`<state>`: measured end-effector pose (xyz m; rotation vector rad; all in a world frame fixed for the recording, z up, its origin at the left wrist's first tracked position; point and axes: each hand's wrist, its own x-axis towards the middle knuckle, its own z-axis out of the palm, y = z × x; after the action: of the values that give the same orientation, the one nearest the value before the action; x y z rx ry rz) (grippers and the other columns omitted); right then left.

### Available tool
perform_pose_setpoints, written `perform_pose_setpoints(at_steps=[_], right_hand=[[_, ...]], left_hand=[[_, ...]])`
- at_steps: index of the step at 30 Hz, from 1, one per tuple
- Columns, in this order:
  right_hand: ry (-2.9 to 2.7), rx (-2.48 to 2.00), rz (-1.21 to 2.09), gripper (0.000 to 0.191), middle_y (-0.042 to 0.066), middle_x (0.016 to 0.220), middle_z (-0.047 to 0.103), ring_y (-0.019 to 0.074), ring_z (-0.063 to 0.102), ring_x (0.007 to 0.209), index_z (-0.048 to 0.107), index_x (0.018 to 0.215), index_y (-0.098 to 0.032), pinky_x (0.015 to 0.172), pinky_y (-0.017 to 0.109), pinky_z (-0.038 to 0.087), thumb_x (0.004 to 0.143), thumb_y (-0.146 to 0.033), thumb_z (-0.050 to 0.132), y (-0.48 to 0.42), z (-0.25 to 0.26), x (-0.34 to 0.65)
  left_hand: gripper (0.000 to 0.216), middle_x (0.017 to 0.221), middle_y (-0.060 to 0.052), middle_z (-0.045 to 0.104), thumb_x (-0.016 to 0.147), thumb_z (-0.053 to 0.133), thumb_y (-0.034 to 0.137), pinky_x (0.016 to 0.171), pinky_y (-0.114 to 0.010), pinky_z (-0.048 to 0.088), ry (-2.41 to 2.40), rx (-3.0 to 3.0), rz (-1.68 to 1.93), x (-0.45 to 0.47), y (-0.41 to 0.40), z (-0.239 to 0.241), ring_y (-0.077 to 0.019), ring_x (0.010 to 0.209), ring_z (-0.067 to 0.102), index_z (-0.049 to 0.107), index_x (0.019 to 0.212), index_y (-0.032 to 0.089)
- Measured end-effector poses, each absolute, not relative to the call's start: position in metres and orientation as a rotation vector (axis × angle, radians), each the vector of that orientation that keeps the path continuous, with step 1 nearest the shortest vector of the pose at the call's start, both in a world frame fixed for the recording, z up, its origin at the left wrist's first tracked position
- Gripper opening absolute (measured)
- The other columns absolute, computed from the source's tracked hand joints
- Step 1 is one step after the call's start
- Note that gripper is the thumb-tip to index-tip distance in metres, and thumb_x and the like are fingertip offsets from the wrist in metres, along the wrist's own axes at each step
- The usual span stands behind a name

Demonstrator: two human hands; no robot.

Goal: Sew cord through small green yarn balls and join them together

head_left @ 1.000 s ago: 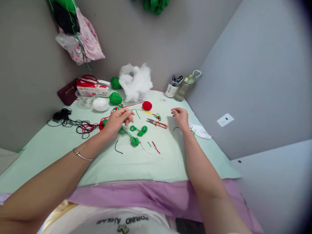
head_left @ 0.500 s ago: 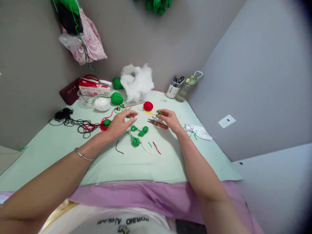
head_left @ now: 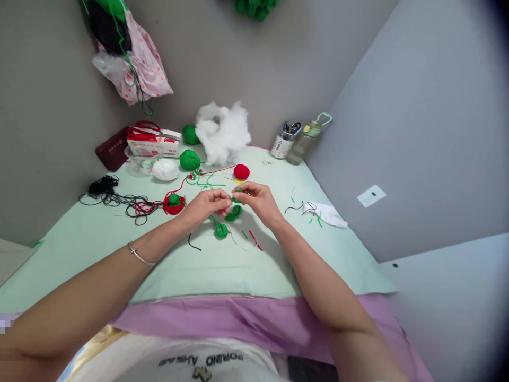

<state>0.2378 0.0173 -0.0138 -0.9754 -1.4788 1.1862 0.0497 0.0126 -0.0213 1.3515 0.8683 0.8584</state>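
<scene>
My right hand (head_left: 260,202) pinches a small green crocheted piece (head_left: 237,191), part of which rises as a loop above the fingertips. My left hand (head_left: 209,202) meets it from the left, thumb and forefinger closed at the edge of the same piece. Just below the hands, green crocheted leaves (head_left: 234,213) and a round green crocheted ball (head_left: 221,230) lie on the table. Behind the fingers shows a yellow-handled crochet hook (head_left: 238,181), mostly covered. The fingers hide where the grips meet.
Behind stand red yarn (head_left: 242,172), green yarn balls (head_left: 190,159), white stuffing (head_left: 222,132), a pen cup (head_left: 283,143) and a water bottle (head_left: 304,143). Tangled black yarn (head_left: 127,199) lies left. Thread scraps (head_left: 255,240) and a white scrap (head_left: 328,216) lie on the tabletop (head_left: 222,276).
My right hand has moved left with the green piece. My left hand has moved right and closed its fingers, so both hands now meet. The red-handled thread snips are now covered.
</scene>
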Motion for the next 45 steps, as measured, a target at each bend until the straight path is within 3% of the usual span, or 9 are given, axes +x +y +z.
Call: perform_pose_setpoints(at_steps=[14,21,26,33,37,39,41,43,45], right_hand=[[-1.422,-0.982,1.090,0.021,0.000,0.074,0.066,0.0114,0.054,0.065,0.067,0.073,-0.019,0.062,0.026,0.046,0.069,-0.035,0.079,0.014,-0.013,0.231],[-1.429,-0.988,1.114,0.021,-0.002,0.064,0.062,0.0107,0.052,0.056,0.068,0.076,-0.019,0.055,0.026,0.046,0.069,-0.036,0.078,0.017,-0.012,0.234],[-1.385,-1.013,1.091,0.022,-0.003,0.063,0.062,0.0109,0.054,0.055,0.068,0.078,-0.019,0.057,0.027,0.049,0.069,-0.035,0.079,0.016,-0.010,0.235],[-1.368,-0.997,1.102,0.024,-0.002,0.065,0.063,0.0118,0.056,0.056,0.068,0.078,-0.019,0.057,0.027,0.049,0.068,-0.036,0.080,0.018,-0.012,0.233],[-1.204,-1.123,0.867,0.023,-0.002,0.062,0.061,0.0122,0.053,0.056,0.066,0.080,-0.018,0.059,0.029,0.048,0.068,-0.035,0.077,0.038,-0.015,0.269],[-1.214,-1.213,0.711,0.020,0.003,0.072,0.066,0.0159,0.059,0.065,0.066,0.081,-0.018,0.067,0.033,0.051,0.072,-0.034,0.073,0.045,-0.017,0.284],[-1.355,-1.266,0.517,0.022,0.010,0.100,0.072,0.0226,0.064,0.094,0.070,0.091,-0.019,0.085,0.039,0.052,0.074,-0.033,0.072,0.044,-0.018,0.287],[-1.544,-1.246,0.424,0.032,0.011,0.127,0.066,0.0262,0.056,0.120,0.071,0.106,-0.022,0.100,0.042,0.046,0.078,-0.036,0.072,0.037,-0.016,0.280],[-1.702,-1.151,0.591,0.038,0.009,0.130,0.065,0.0246,0.057,0.120,0.069,0.116,-0.024,0.100,0.041,0.046,0.082,-0.041,0.070,0.027,-0.013,0.266]], left_hand=[[0.033,0.088,-0.001,0.068,0.070,0.083,0.033,0.088,-0.038,0.056,0.762,1.160,0.944,0.058,0.005,-0.023,-0.0166,0.082,0.068,0.063,0.090,0.018],[0.028,0.080,-0.001,0.065,0.074,0.080,0.038,0.088,-0.039,0.057,0.767,1.205,0.885,0.057,0.004,-0.020,-0.0155,0.076,0.067,0.061,0.075,0.017],[0.034,0.090,-0.001,0.066,0.070,0.083,0.036,0.088,-0.040,0.058,0.737,1.170,0.960,0.058,0.004,-0.023,-0.0171,0.086,0.069,0.058,0.085,0.018],[0.030,0.073,0.001,0.065,0.075,0.076,0.034,0.081,-0.040,0.059,0.784,1.166,1.008,0.058,0.004,-0.019,-0.0160,0.073,0.067,0.053,0.086,0.019],[0.028,0.072,0.003,0.060,0.073,0.078,0.031,0.081,-0.038,0.058,0.816,1.118,1.004,0.052,0.009,-0.016,-0.0146,0.073,0.066,0.055,0.083,0.018],[0.028,0.074,0.003,0.058,0.072,0.079,0.031,0.078,-0.036,0.057,0.832,1.120,1.006,0.050,0.010,-0.017,-0.0136,0.072,0.064,0.056,0.082,0.018],[0.029,0.076,0.003,0.058,0.071,0.080,0.033,0.073,-0.034,0.056,0.868,1.148,1.017,0.050,0.011,-0.018,-0.0133,0.070,0.062,0.058,0.082,0.019],[0.031,0.076,0.003,0.059,0.069,0.082,0.035,0.068,-0.032,0.053,0.915,1.187,1.014,0.051,0.010,-0.019,-0.0130,0.067,0.061,0.060,0.085,0.019],[0.034,0.074,0.002,0.060,0.068,0.083,0.038,0.065,-0.030,0.051,0.939,1.221,0.983,0.052,0.010,-0.019,-0.0123,0.063,0.059,0.062,0.086,0.018]])
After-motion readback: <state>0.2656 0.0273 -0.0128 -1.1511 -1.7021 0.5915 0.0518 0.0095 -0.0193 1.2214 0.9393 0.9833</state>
